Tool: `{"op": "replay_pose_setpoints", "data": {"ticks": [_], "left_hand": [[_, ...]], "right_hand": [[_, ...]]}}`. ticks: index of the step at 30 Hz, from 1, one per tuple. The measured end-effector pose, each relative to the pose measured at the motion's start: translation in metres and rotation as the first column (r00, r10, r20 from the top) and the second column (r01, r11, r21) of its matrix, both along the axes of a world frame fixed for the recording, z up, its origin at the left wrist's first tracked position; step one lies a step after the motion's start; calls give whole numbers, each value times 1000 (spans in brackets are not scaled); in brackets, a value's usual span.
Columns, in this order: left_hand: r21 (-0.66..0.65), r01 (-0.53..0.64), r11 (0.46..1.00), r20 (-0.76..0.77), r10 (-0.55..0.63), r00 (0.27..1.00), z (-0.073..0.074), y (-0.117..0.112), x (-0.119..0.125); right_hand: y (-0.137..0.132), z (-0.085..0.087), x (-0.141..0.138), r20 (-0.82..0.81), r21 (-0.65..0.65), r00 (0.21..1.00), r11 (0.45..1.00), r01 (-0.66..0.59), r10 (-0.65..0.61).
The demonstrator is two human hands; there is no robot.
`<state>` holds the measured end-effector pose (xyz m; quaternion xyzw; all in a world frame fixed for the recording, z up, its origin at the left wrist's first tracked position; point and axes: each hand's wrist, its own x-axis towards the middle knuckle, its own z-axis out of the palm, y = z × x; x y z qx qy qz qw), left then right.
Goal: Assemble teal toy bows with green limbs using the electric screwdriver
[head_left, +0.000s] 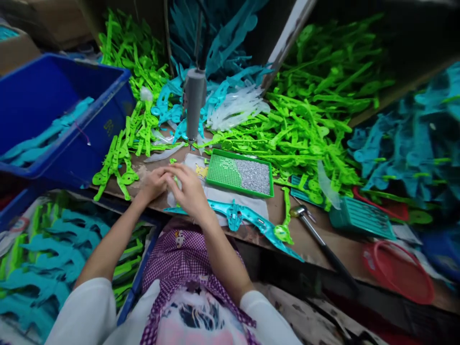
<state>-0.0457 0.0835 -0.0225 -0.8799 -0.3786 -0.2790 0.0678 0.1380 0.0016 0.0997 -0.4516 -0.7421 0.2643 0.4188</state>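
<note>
My left hand (pixel 154 184) and my right hand (pixel 188 188) meet at the near edge of the workbench (pixel 345 249), fingers curled together around a small green plastic piece (pixel 176 180) that is mostly hidden. A teal plastic part (pixel 237 215) lies on the bench just right of my right wrist, with a green part (pixel 284 225) across its far end. Just beyond my hands lies a green tray (pixel 220 171) holding tiny silvery screws (pixel 253 176). A grey cylindrical tool (pixel 194 103) hangs upright above the bench behind my hands.
Heaps of green parts (pixel 309 110) and teal parts (pixel 413 143) cover the back and right of the bench. A blue crate (pixel 104 129) with teal parts stands at the left; another bin (pixel 43 249) sits below. A hammer (pixel 316 235), a teal tray (pixel 362 218) and a red lid (pixel 398 270) lie right.
</note>
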Motion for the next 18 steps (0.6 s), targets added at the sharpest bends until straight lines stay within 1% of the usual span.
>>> {"op": "replay_pose_setpoints", "data": {"ticks": [2, 4, 6, 8, 10, 11, 14, 15, 16, 18], "left_hand": [[62, 0, 998, 11, -1, 1000, -2, -2, -2], [97, 25, 995, 25, -27, 999, -3, -5, -2], [78, 70, 995, 40, -73, 997, -3, -8, -2], [5, 101, 995, 66, -101, 993, -5, -10, -2], [-99, 90, 991, 106, -79, 991, -6, -11, -2], [-159, 81, 984, 124, -61, 990, -7, -11, -2], [-323, 98, 941, 165, -46, 985, -4, -10, -2], [-354, 111, 929, 178, -49, 983, -2, -9, -1], [-374, 114, 920, 191, -44, 981, 1, -8, 0], [-398, 83, 914, 213, 3, 977, 7, -5, 3]], "right_hand": [[25, -14, -6, 95, -105, 995, 994, 9, 1], [35, -32, -5, 192, -215, 980, 977, -15, 57], [35, -49, 0, 266, -285, 958, 958, -27, 106], [34, -59, 5, 322, -306, 943, 952, 24, 80], [36, -61, 9, 359, -309, 932, 948, 73, 45], [38, -61, 11, 367, -323, 928, 944, 62, 64], [47, -53, 19, 346, -401, 917, 915, -48, 200], [50, -50, 22, 340, -409, 917, 911, -57, 210], [54, -46, 26, 341, -396, 922, 917, -38, 186], [63, -40, 31, 337, -350, 936, 936, 27, 99]]}}
